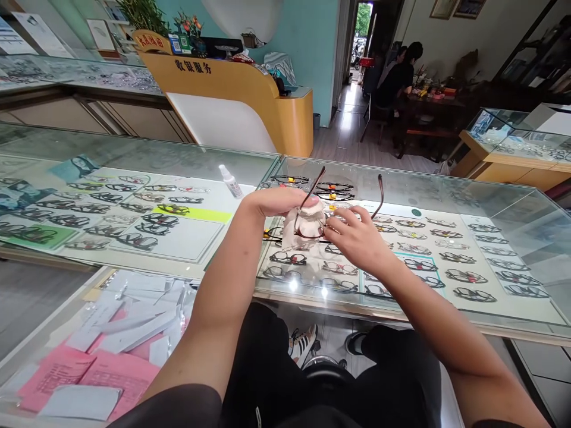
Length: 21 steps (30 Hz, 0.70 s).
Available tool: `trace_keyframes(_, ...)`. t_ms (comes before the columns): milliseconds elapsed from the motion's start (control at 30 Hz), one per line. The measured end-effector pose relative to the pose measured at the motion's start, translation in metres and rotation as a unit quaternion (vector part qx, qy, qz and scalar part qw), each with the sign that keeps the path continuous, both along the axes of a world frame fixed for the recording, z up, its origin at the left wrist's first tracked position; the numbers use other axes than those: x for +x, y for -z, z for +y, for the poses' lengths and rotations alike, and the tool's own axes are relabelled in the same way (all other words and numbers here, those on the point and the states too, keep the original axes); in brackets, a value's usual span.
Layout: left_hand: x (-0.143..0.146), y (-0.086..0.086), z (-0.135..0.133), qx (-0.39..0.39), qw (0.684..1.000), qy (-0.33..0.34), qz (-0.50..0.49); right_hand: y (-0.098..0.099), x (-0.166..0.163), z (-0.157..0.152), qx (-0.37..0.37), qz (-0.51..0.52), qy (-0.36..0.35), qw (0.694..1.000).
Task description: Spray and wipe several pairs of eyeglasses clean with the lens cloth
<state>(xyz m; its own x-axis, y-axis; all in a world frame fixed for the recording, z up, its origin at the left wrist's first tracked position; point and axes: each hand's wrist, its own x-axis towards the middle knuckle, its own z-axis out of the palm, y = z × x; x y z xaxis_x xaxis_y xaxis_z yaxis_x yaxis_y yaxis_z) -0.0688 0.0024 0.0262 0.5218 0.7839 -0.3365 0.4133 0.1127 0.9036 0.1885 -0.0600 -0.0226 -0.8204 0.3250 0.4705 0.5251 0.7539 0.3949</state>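
Note:
Above the glass display counter (401, 309), I hold a pair of dark-framed eyeglasses (380, 199), its two temples pointing up and apart. My left hand (285, 201) is closed on a pale cleaning cloth (289, 235), which hangs down around one lens. Its fingertips are partly hidden by the cloth. My right hand (354, 235) grips the eyeglasses near the bridge and the other rim, with its fingers curled over them. That rim is mostly covered by the hand. A small white spray bottle (231, 182) stands tilted in view on the counter, left of my left hand.
Rows of eyeglass frames (466, 276) lie under the counter glass. At lower left, an open drawer (96, 288) contains pink slips (66, 371) and white papers. A wooden cashier desk (294, 122) stands beyond. Two people (397, 77) sit at a table at the back right.

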Motion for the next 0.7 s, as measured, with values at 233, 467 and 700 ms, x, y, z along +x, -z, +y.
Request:
trace_keyframes(233,0.007,-0.005,-0.004,0.036,0.999,0.003,-0.027,0.003,-0.002,0.000,-0.009,-0.001,0.015,1.000)
trace_keyframes(467,0.010,0.002,-0.003,0.010,0.999,-0.003,-0.049,0.005,0.001,0.004,-0.040,0.022,0.037,0.998)
trace_keyframes(700,0.013,-0.006,-0.010,0.012,1.000,0.002,-0.024,0.000,0.005,0.005,-0.034,0.041,0.050,0.997)
